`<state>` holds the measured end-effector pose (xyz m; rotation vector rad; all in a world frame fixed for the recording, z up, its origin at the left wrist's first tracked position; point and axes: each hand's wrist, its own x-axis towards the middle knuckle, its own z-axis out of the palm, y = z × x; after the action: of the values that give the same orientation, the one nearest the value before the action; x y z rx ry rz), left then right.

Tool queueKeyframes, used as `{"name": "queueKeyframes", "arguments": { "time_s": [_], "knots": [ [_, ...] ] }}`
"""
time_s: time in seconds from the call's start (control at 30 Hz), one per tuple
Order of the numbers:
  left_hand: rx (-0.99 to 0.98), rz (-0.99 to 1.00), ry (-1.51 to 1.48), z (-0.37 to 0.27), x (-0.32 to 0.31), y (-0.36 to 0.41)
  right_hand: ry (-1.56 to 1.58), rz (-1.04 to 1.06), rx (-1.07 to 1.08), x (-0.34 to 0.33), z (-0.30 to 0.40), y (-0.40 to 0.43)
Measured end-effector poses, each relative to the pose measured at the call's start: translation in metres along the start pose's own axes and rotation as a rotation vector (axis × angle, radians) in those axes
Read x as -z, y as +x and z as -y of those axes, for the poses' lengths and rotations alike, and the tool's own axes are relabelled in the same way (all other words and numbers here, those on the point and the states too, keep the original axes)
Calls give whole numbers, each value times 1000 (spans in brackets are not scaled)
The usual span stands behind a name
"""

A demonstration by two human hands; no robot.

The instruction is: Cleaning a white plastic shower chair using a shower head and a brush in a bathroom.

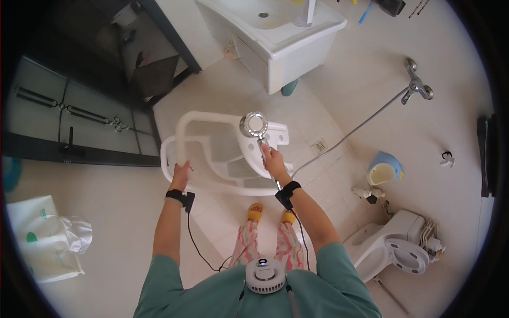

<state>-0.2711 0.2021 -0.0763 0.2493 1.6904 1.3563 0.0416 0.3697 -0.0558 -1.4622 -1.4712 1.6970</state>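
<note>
A white plastic frame with rounded rails, perhaps a baby bathtub or a rack [206,116], stands on the tiled floor in front of me. My left hand [181,177] is on its left rail, fingers around the rail. In my right hand [274,162] is the handle of a chrome shower head [254,124], held over the right part of the white frame. A metal hose [358,123] runs from near my right wrist up to the wall-mounted shower mixer tap [414,85]. Whether water flows cannot be told.
A white washbasin cabinet [302,59] stands ahead. A floor drain [319,146] lies right of the frame. Further right are a blue child's urinal [383,169] and a toilet [373,246] with its lid up. At left are a dark-framed glass door [95,103] and a white plastic package [43,238].
</note>
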Motion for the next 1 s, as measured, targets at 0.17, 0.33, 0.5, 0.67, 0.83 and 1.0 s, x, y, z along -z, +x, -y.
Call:
{"name": "queueKeyframes", "arguments": {
  "time_s": [0.17,0.33,0.5,0.67,0.83,1.0],
  "knots": [
    [37,30,-9,-3,9,3,59,-46,-119,48,-17,31],
    [52,-28,58,-3,29,5,198,-46,-201,76,-37,60],
    [59,-17,53,-18,17,-5,277,14,-253,80,-48,76],
    [40,-6,69,-21,18,-11,262,56,-283,67,-53,95],
    [46,-30,89,-26,21,-12,191,141,-312,58,-65,106],
    [91,-59,80,-23,22,-10,75,213,-311,52,-73,102]
  ]
}}
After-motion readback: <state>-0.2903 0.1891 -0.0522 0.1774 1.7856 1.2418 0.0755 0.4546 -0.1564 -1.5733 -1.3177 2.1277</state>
